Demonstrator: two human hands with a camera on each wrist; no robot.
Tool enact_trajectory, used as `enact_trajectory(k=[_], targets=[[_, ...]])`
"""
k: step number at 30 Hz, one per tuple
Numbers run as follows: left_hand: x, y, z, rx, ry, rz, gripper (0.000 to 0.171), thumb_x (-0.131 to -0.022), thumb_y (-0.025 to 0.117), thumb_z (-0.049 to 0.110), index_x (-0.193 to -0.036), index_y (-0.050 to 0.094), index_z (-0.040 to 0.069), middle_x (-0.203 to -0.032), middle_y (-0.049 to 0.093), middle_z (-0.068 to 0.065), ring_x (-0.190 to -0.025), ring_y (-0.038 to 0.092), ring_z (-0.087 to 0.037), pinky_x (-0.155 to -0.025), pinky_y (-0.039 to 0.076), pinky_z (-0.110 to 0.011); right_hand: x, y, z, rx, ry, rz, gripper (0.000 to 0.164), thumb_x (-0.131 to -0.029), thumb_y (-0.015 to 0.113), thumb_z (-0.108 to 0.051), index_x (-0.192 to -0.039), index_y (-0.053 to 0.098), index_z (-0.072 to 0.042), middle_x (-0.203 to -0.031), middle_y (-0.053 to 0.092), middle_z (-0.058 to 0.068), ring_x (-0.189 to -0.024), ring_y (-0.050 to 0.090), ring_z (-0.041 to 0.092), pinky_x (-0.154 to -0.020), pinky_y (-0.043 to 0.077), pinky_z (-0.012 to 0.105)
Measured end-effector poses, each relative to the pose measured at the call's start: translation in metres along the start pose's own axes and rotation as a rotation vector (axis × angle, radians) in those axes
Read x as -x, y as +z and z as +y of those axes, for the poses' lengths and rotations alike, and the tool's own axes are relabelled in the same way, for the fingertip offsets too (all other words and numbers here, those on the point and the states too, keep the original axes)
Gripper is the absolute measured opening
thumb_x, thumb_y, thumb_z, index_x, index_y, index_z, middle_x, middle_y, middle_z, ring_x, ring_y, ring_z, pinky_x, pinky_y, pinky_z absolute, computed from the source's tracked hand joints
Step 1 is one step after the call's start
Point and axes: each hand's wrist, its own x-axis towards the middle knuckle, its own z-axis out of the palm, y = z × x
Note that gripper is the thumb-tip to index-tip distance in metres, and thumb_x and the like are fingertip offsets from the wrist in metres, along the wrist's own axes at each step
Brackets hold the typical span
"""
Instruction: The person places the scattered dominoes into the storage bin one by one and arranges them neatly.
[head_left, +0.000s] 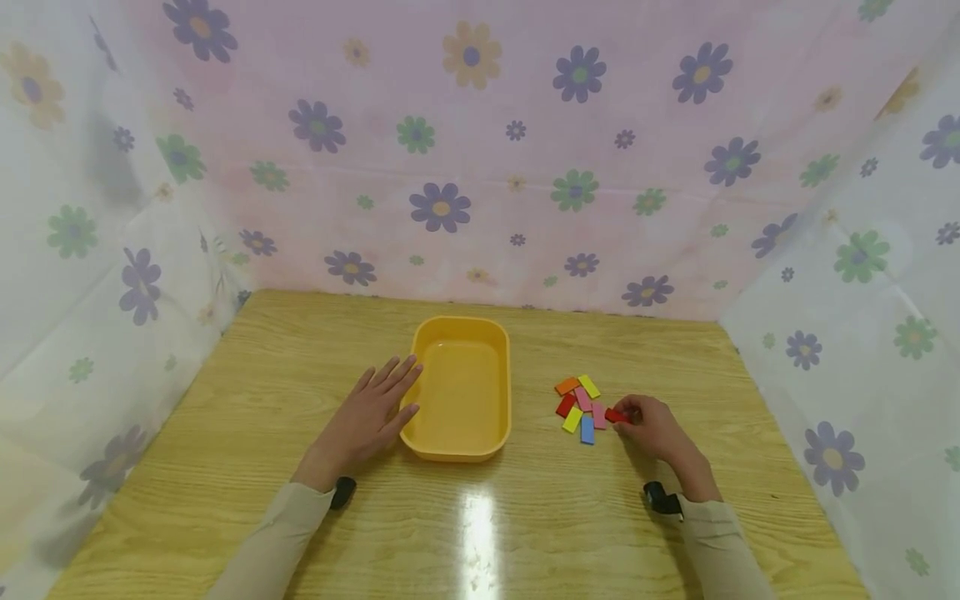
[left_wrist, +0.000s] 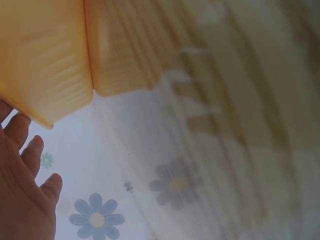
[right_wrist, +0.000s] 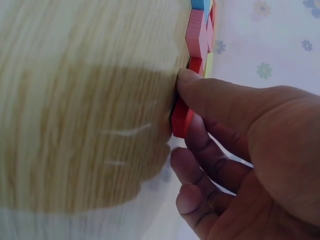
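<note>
A yellow plastic tub (head_left: 461,404) stands on the table with nothing inside it. My left hand (head_left: 369,421) rests at its left side, fingers spread and fairly straight, fingertips over the rim. At the right edge of a small group of flat coloured blocks, my right hand (head_left: 656,429) pinches a red block (right_wrist: 181,122) between thumb and fingers, low at the tabletop. Beside that one lie a pink block (head_left: 598,415), a blue block (head_left: 587,431) and a yellow block (head_left: 572,419). Farther left in the group are another red block (head_left: 566,406) and an orange block (head_left: 567,386).
The wooden table (head_left: 480,517) has flower-printed sheets behind it and on both sides. A second pink block (head_left: 582,398) and a second yellow block (head_left: 589,387) belong to the group, right of the tub. Small dark wrist cameras sit on both wrists.
</note>
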Motion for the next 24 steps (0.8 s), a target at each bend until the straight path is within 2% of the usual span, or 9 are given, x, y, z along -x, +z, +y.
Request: enact_trajectory(k=[9,16,24], targets=[[-0.0005,-0.0004,0.0012,0.007,-0.007,-0.008,0.064,-0.108,0.047,0.041,-0.163,0.026,0.014,-0.169,0.021,-0.005,-0.157,0.018,-0.032,-0.125,0.012,-0.059,0.0021,-0.0014,-0.0028,0.017,-0.054,0.028,0.019,-0.091,0.074,-0.003,-0.106,0.067,0.006,-0.097,0.068,0.015,-0.085,0.060,0.026,-0.079,0.053,0.044],[-0.0006,-0.0001,0.0009,0.011,0.001,0.002,0.064,-0.108,0.047,0.041,-0.162,0.027,0.014,-0.169,0.022,-0.005,-0.156,0.019,-0.032,-0.125,0.012,-0.060,0.0041,-0.0025,-0.0051,0.007,-0.086,0.050,0.019,-0.092,0.073,-0.004,-0.108,0.067,0.006,-0.102,0.068,0.017,-0.092,0.062,0.031,-0.085,0.054,0.049],[-0.0015,-0.0016,0.0018,0.002,0.009,0.006,0.064,-0.108,0.047,0.040,-0.162,0.028,0.013,-0.169,0.023,-0.006,-0.156,0.020,-0.033,-0.124,0.014,-0.059,0.0073,-0.0027,-0.0095,-0.035,-0.071,0.101,0.024,-0.092,0.073,-0.002,-0.113,0.066,0.007,-0.108,0.067,0.021,-0.095,0.065,0.032,-0.084,0.058,0.049]])
